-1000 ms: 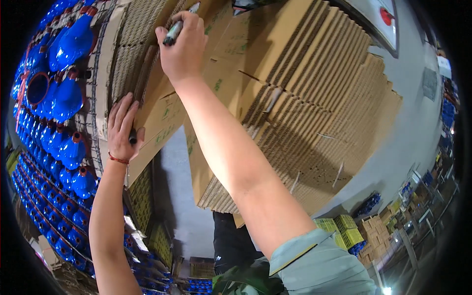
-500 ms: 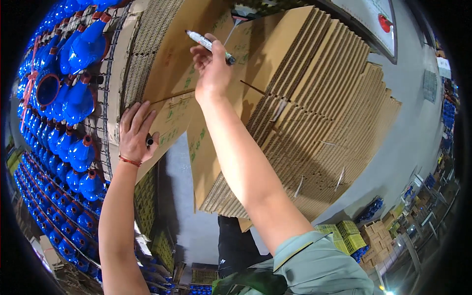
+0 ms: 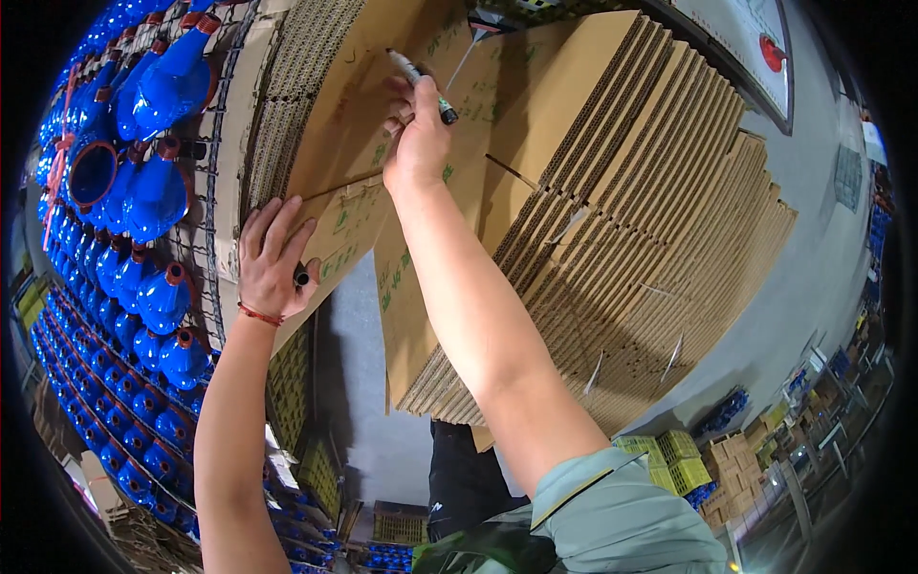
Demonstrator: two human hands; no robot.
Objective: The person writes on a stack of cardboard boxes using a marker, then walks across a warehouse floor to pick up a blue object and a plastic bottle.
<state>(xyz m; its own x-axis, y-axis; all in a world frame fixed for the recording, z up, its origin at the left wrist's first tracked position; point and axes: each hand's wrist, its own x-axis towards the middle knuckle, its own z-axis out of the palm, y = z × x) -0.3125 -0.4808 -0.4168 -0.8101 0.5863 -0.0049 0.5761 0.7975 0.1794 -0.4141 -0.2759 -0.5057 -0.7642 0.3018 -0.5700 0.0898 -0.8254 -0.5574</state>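
My right hand (image 3: 421,143) is closed around a white marker pen (image 3: 405,67) with a dark end. Its dark tip is uncapped and lies at or just above the inner face of a brown cardboard sheet (image 3: 330,134). A short dark stroke seems to show beside the tip. My left hand (image 3: 273,263) rests on the edge of the same cardboard, fingers spread flat. Between its thumb and forefinger sits a small black marker cap (image 3: 302,277). Green print runs across the folded cardboard under both hands.
A thick stack of flattened cardboard boxes (image 3: 612,239) leans at the right. On the left, blue glossy bottle-shaped pieces (image 3: 158,196) with red rims fill rows of wire racks. Yellow crates (image 3: 681,459) and brown cartons (image 3: 734,469) stand at the lower right. A framed white board (image 3: 736,38) is at the top right.
The marker tip has moved slightly right and up, closer against the cardboard. My left hand stays on the cardboard edge with the cap. The whole view has shifted a little.
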